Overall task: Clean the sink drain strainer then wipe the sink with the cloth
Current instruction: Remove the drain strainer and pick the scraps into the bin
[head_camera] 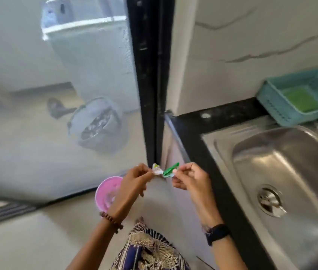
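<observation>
Head view is showing both hands pinching 1 small green-and-white sachet (pixel 165 171), left hand (pixel 133 184) also gripping the pink strainer (pixel 107 192), right hand (pixel 190 180) lying nearer the steel sink (pixel 222 152) at right.

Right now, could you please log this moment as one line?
left hand: pinches sachet, holds pink strainer | right hand: pinches sachet | sink: not being wiped

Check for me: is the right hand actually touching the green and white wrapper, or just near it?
Touching. The head view shows the right hand pinching the green end of the wrapper between fingertips, while the left hand pinches its white end.
</observation>
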